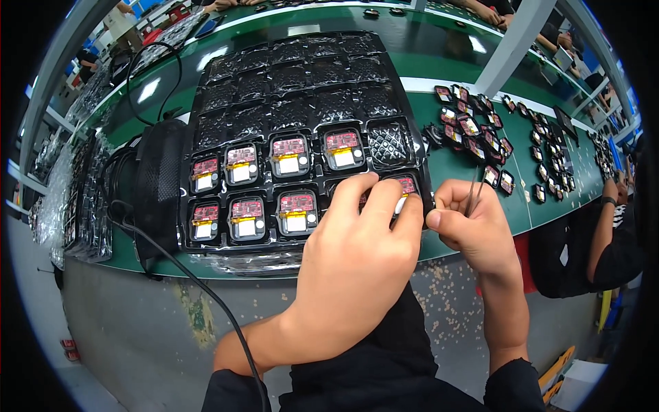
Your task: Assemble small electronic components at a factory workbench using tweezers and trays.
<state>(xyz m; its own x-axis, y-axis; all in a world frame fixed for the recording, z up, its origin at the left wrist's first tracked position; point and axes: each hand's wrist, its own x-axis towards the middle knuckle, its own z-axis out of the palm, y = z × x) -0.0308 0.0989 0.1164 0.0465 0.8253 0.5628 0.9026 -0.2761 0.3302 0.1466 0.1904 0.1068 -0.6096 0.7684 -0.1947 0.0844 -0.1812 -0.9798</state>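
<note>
A black plastic tray (288,117) with square pockets lies on the green bench. Its two near rows hold small square device housings (297,211) with red circuit boards, yellow strips and white blocks. My left hand (364,261) reaches over the near right corner, fingers bent down around a housing (407,185) there. The fingers partly cover that housing and the one to its left. Just off the tray's right edge, my right hand (473,223) is closed on a pair of thin metal tweezers (473,189), tips pointing up and away.
Loose housings (470,125) lie piled on the bench to the right, with more (547,152) beyond. A grey post (511,48) rises behind them. Left stand a black speaker-like box (159,185) with a cable and stacked clear trays (89,199). A co-worker's arm (604,226) is at right.
</note>
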